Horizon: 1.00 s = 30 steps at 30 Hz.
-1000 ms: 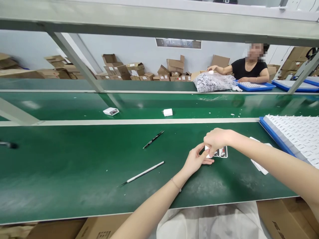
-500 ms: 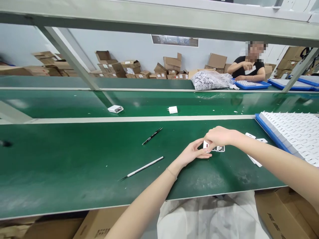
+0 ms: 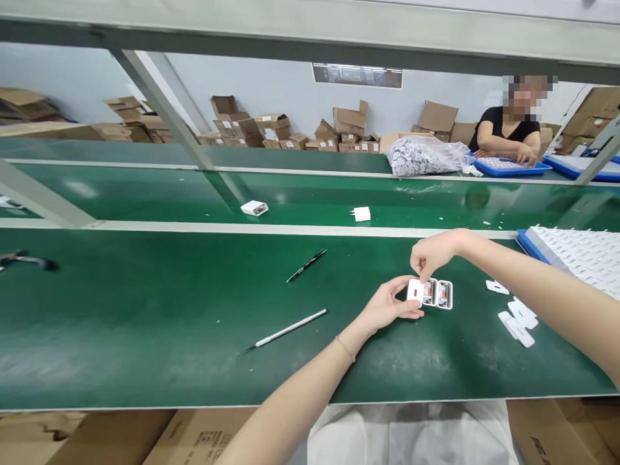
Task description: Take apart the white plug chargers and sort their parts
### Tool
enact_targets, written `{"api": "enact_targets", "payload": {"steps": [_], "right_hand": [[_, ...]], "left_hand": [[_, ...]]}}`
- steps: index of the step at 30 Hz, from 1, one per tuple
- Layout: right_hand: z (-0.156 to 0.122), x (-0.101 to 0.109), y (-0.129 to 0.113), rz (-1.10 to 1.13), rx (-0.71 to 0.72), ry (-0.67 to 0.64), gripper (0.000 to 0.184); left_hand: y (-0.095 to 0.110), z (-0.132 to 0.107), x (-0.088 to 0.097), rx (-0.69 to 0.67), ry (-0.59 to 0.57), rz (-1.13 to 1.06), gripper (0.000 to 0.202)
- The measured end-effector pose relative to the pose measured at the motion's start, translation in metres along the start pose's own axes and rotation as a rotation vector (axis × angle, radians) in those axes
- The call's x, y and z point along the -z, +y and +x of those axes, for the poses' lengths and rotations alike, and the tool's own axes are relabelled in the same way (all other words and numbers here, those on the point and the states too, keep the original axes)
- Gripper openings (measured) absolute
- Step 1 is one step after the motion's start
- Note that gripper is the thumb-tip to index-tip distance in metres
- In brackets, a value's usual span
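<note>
Three white charger housings stand side by side in a row on the green bench. The leftmost charger (image 3: 415, 294) has a white face plate with a red slot, while the open housings (image 3: 444, 295) to its right show metal and red parts inside. My left hand (image 3: 386, 305) grips the leftmost charger, fingers behind and thumb in front. My right hand (image 3: 436, 254) is curled above the row, its fingertips pinched at that charger's upper right corner; whether they hold anything is hidden. Loose white face plates (image 3: 520, 321) lie to the right, under my right forearm.
A white-handled pick (image 3: 290, 328) and a black pen (image 3: 307, 265) lie to the left. Past the bench ledge sit two white chargers (image 3: 361, 214). A blue tray (image 3: 529, 245) of white parts stands at the right. Across, a co-worker (image 3: 508, 132) leans over another tray.
My right hand has drawn back upward from over the housings, uncovering the face plate and the open ones. My left hand keeps its hold. The whole view has shifted slightly.
</note>
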State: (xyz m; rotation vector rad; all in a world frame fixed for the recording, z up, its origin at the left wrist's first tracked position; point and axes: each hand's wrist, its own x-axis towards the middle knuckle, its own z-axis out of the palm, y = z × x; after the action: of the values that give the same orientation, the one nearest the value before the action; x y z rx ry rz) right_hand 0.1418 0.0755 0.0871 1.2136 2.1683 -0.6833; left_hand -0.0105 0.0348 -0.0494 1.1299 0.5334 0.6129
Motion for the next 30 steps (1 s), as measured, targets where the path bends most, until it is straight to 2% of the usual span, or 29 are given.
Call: {"api": "enact_targets", "payload": {"steps": [4,11,16,18,25,30], "right_hand": [[0.010,0.009,0.000,-0.026,-0.021,-0.055,0.030],[0.013,0.007,0.003,-0.039,0.039,-0.059,0.020],[0.019,0.018,0.006,0.028,0.062,-0.189,0.036],[0.025,0.024,0.003,0.021,0.053,-0.233,0.037],[0.038,0.029,-0.011,-0.040,0.046,-0.235,0.022],[0.031,0.030,-0.004,0.022,0.055,-0.265,0.031]], "left_hand": [[-0.001,0.001,0.001,0.016,0.005,-0.039,0.063],[0.000,0.000,-0.001,0.023,0.043,-0.083,0.061],[0.001,0.001,-0.002,0.013,0.054,-0.066,0.059],[0.002,0.001,-0.001,0.002,0.046,-0.064,0.058],[-0.001,0.001,0.001,-0.005,0.042,-0.075,0.058],[-0.001,0.001,0.001,-0.007,0.034,-0.089,0.059]]}}
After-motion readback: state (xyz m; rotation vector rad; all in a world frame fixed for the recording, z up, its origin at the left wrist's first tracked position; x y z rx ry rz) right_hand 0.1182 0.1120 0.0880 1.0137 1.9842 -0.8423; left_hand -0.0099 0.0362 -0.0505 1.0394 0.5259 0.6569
